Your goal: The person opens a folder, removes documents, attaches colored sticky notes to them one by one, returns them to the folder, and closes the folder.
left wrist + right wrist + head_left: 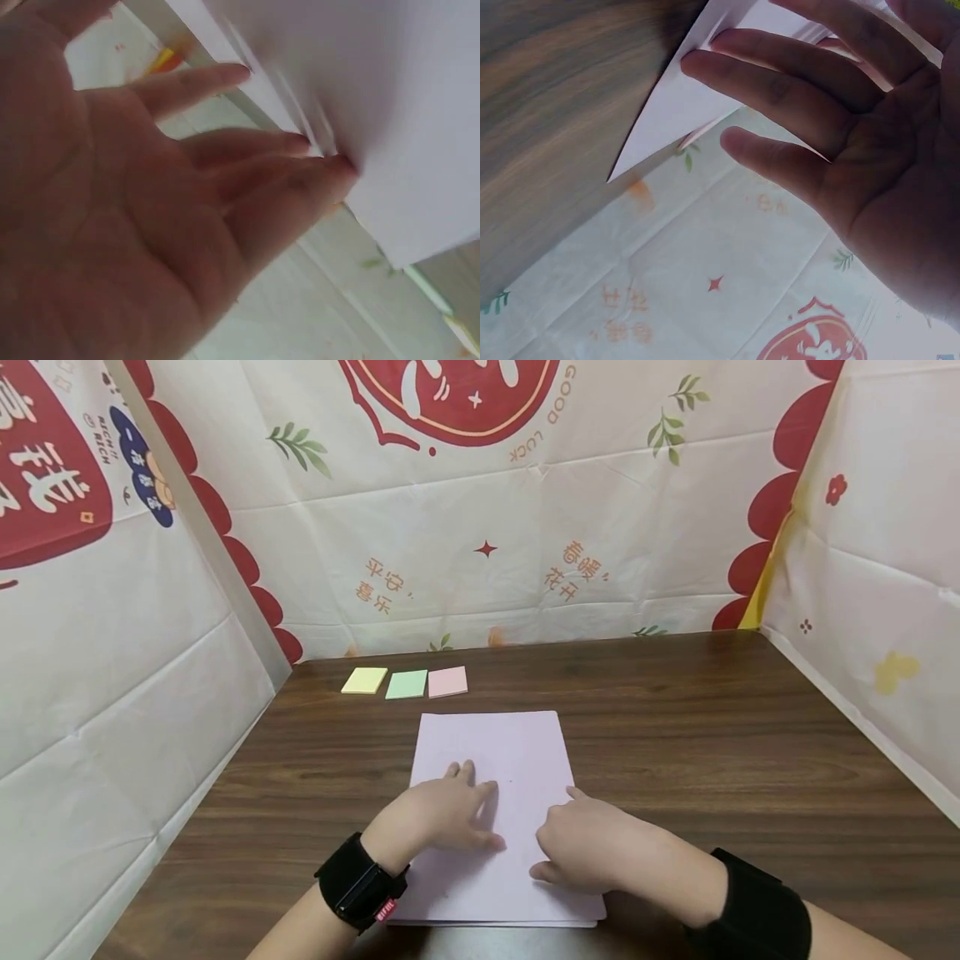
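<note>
- Head view: fingers (468, 774) of left hand (442, 814) stretched flat on the pale pink sheet of paper (491, 752), near its middle; nothing gripped.
- Left wrist view: same fingertips (300, 142) straight, touching the paper edge (390, 112); palm open.
- Right hand (592, 847) resting on the right half of the sheet, index finger (577, 793) pointing forward near the right edge; in right wrist view, fingers (780, 82) spread and relaxed, lying on the sheet close to its corner (667, 120).
- Probably both palms pressing down to keep the sheet flat and still.
- Sheet lying on the brown wooden table (712, 735), directly before the person.
- Behind the sheet, three small sticky-note pads in a row: yellow pad (364, 681), green pad (407, 684), pink pad (447, 682), side by side, well apart from the hands.
- No containers visible; only printed cloth walls (487, 527) around the table.
</note>
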Tool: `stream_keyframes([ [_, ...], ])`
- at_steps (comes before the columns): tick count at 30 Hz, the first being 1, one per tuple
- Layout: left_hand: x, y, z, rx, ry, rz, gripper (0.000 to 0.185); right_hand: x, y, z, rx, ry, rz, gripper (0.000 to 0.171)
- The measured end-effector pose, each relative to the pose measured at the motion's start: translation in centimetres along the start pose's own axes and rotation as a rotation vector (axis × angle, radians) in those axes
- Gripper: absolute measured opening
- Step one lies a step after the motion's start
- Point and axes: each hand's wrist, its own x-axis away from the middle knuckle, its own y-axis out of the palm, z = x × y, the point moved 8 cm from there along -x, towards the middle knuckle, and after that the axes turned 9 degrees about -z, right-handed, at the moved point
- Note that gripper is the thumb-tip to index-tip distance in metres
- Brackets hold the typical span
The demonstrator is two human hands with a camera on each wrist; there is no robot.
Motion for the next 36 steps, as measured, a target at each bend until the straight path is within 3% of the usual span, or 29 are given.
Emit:
stream_keyframes([
  [5,0.2,1.0,3.1,0.001,0.196,-0.038,0.095,1.2,0.8,1.1,-0.015,0.011,0.023,0.041],
  [9,0.5,1.5,5.3,-0.044,0.284,-0.047,0.101,2.3,1.4,2.1,-0.048,0.046,0.045,0.043],
  [13,0.8,1.7,6.9,-0.137,0.288,-0.026,0.106,3.4,1.9,2.9,-0.077,0.075,0.072,0.044],
  [19,1.6,1.7,8.7,-0.250,0.283,0.016,0.099,4.4,2.4,3.3,-0.086,0.065,0.108,0.044],
  [27,3.7,2.4,10.0,-0.458,0.180,0.120,0.095,4.8,2.8,3.5,-0.076,0.086,0.116,0.044],
  [36,5.4,3.4,10.5,-0.487,0.286,0.206,0.058,5.1,2.9,3.8,-0.109,0.093,0.128,0.044],
])
